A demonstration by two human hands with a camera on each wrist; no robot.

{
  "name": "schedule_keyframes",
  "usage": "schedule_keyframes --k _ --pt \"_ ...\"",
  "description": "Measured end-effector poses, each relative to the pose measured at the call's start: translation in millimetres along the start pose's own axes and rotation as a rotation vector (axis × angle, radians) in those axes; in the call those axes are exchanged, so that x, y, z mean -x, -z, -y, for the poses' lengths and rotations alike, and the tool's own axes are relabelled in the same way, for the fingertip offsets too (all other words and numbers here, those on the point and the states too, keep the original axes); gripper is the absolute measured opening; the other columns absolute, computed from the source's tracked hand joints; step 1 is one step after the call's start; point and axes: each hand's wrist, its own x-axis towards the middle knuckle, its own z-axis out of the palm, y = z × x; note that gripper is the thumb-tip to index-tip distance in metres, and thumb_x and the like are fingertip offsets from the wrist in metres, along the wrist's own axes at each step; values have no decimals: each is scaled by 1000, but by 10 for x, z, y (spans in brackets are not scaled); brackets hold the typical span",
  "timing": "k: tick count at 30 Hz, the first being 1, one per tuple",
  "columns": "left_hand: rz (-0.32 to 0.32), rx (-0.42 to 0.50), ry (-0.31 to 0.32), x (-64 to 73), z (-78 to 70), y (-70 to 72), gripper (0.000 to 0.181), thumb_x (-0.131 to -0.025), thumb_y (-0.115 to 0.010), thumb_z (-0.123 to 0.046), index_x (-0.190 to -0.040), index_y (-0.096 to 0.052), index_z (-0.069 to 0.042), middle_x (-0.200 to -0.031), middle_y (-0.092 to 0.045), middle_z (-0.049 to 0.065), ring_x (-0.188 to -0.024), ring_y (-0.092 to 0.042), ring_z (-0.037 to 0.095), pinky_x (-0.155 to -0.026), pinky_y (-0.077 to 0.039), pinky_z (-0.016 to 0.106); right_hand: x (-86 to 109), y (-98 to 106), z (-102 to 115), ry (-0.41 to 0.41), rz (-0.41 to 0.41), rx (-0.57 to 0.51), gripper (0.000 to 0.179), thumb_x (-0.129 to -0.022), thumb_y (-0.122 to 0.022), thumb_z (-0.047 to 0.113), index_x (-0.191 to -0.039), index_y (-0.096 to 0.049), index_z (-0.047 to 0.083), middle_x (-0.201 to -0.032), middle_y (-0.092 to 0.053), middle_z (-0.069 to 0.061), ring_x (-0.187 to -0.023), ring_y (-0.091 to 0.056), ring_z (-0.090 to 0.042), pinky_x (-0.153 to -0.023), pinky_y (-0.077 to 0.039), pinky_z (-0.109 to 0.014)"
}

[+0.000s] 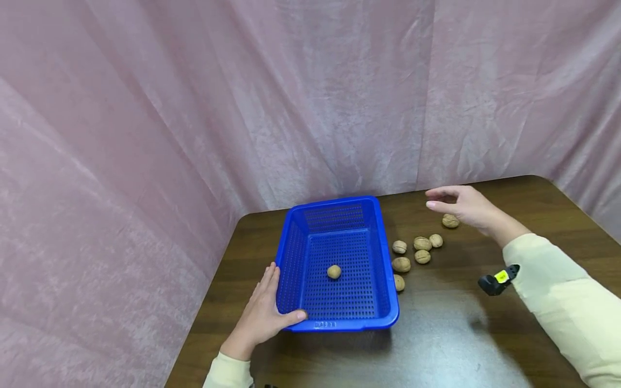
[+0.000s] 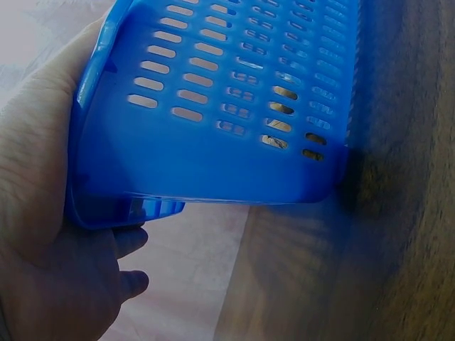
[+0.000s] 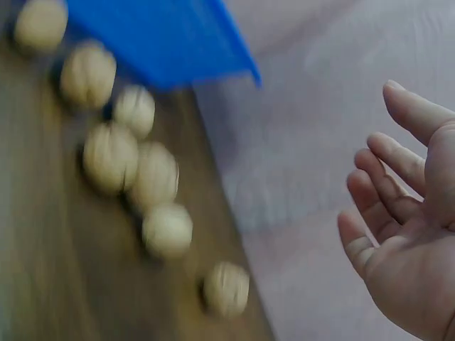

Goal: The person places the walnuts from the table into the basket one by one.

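My left hand [image 1: 262, 315] holds the near left corner of a blue plastic basket [image 1: 346, 324]. Its thumb lies over the front rim, and the fingers run along the outside of the left wall. In the left wrist view the basket's rim [image 2: 79, 121] sits in the crook of the thumb. Inside the basket, on its slotted floor, lies one walnut [image 1: 333, 271]. My right hand [image 1: 468, 207] hovers at the right over the table, empty, with fingers loosely bent and the thumb apart. Beneath it is a lone walnut [image 1: 450, 221]; several more walnuts [image 1: 422, 244] lie between it and the basket.
A brown wooden table [image 1: 451, 323] carries everything, its back edge close behind the basket. Pink curtains [image 1: 339, 108] hang behind and to the left. One walnut [image 1: 399, 283] is partly hidden by the basket's right wall. A black wrist camera [image 1: 495, 283] hangs under the right sleeve.
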Motion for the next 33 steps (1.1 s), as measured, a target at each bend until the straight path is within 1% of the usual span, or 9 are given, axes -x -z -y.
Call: schedule_keyframes --k 3,6,9,14,17,21,23,30,33 --pt "-8 -3 -10 -16 -2 2 119 -69 -77 -62 -152 -18 0 -160 -6 5 -146 -6 26 -113 -15 53 118 179 -251 -34 -91 69 59 -90 -62 47 -134 -55 9 -129 -58 -14 -110 -51 -16 -81 -42 -20" --pt "-13 -5 -16 -30 1 0 119 -69 -76 -62 -152 -19 1 -160 -7 5 -146 -7 27 -113 -16 53 224 289 -456 -63 -149 87 62 -91 -61 49 -135 -54 7 -127 -57 -17 -107 -50 -16 -74 -41 -14" --pt "-10 -6 -13 -38 7 -6 120 -69 -75 -65 -152 -19 1 -160 -8 6 -146 -7 27 -113 -16 53 297 338 -640 -81 -175 107 65 -91 -60 50 -137 -52 5 -129 -55 -21 -111 -48 -23 -72 -39 -12" --pt "-7 -4 -12 -33 23 -13 120 -69 -74 -66 -152 -19 0 -160 -7 6 -146 -7 26 -113 -16 54 374 325 -923 -110 -195 125 69 -91 -60 50 -137 -50 0 -129 -54 -27 -115 -47 -34 -69 -39 -13" --pt "-12 6 -18 -24 28 -11 119 -69 -76 -62 -152 -19 1 -160 -7 6 -146 -8 28 -113 -16 55 407 299 -1054 -137 -186 133 73 -91 -60 51 -138 -47 -3 -130 -51 -30 -117 -46 -41 -75 -42 -21" --pt "-13 8 -13 -13 30 1 118 -69 -76 -62 -152 -19 0 -160 -7 6 -146 -7 27 -113 -15 54 424 262 -1177 -163 -158 132 80 -90 -58 54 -140 -41 -6 -133 -44 -35 -119 -41 -49 -84 -43 -48" --pt "-12 8 -9 -11 31 9 119 -69 -76 -62 -152 -19 0 -160 -6 5 -146 -6 26 -113 -15 54 422 241 -1224 -174 -153 131 82 -90 -58 55 -141 -39 -7 -134 -42 -37 -120 -40 -51 -86 -40 -56" --pt "-10 2 -8 0 1 21 122 -67 -71 -71 -152 -19 0 -160 -7 4 -146 -7 26 -113 -16 54 441 159 -1337 -188 -184 129 83 -90 -59 53 -141 -38 -9 -130 -42 -36 -118 -41 -50 -88 -38 -56" --pt "-15 6 -18 3 -11 26 122 -68 -73 -68 -152 -19 1 -160 -7 6 -146 -9 29 -112 -17 55 449 133 -1347 -204 -177 123 84 -90 -59 53 -141 -37 -9 -131 -40 -37 -119 -39 -50 -91 -36 -59"
